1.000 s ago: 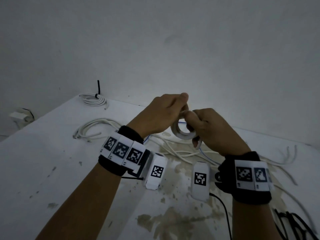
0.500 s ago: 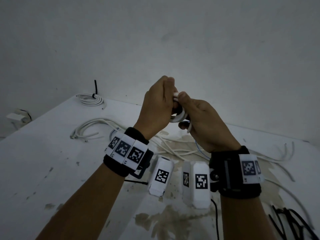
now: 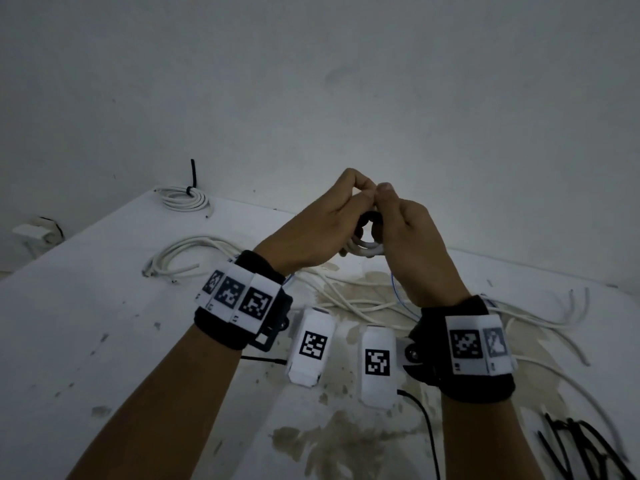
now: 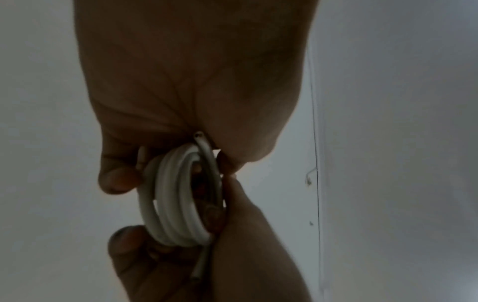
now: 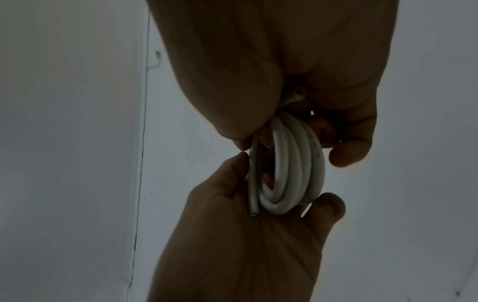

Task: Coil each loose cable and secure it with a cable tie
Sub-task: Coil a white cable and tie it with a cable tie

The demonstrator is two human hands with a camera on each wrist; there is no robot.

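Note:
A small white cable coil (image 3: 366, 250) is held up above the table between both hands. My left hand (image 3: 332, 220) grips its left side and my right hand (image 3: 405, 230) its right side, fingertips meeting over the top. In the left wrist view the coil (image 4: 175, 196) shows several turns, pinched by the left hand (image 4: 170, 171), with the right hand (image 4: 220, 261) below. The right wrist view shows the coil (image 5: 292, 163) edge-on in the right hand (image 5: 294, 147), a cut end poking out by the left hand (image 5: 245, 241). No tie shows on it.
A coiled cable with a black tie (image 3: 183, 199) lies at the table's back left. Loose white cables lie left (image 3: 180, 258), under the hands (image 3: 363, 299) and right (image 3: 561, 317). Black cable ties (image 3: 585, 448) lie at the front right. The white table (image 3: 69, 341) is stained.
Both hands have risen a little and drawn closer, turning the coil so that the fingertips now meet over its top. The cables on the table have not moved.

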